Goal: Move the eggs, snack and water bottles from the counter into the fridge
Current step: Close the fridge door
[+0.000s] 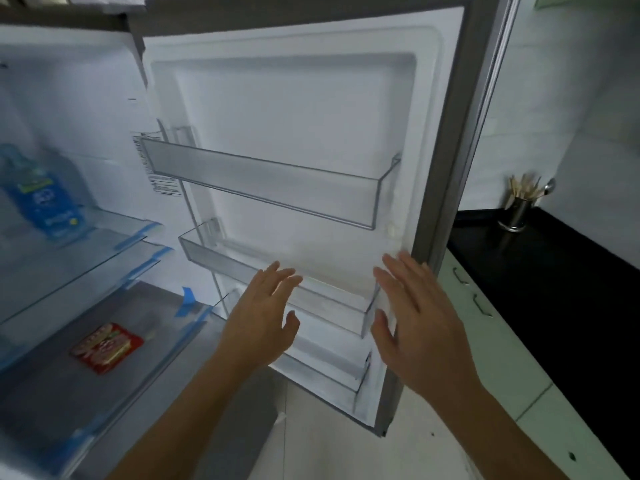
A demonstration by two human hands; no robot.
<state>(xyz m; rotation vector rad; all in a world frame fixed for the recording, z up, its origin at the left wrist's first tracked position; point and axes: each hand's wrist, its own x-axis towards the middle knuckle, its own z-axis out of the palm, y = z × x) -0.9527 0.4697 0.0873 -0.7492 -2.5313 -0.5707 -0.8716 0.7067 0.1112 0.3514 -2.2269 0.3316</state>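
Observation:
The fridge stands open, its door (298,109) swung out in front of me with three clear, bare door bins (263,181). Water bottles with blue labels (45,199) stand on an upper glass shelf at the left. A red snack packet (106,348) lies flat on the lower shelf. No eggs are in sight. My left hand (263,320) is held open, fingers spread, just in front of the middle door bin. Near the door's outer edge, my right hand (415,323) is also open and holds nothing.
A black counter (554,271) runs along the right with a metal cup of utensils (517,209) at its back. White cabinet fronts with handles (481,303) sit below it. Glass fridge shelves (86,258) carry blue tape on their edges.

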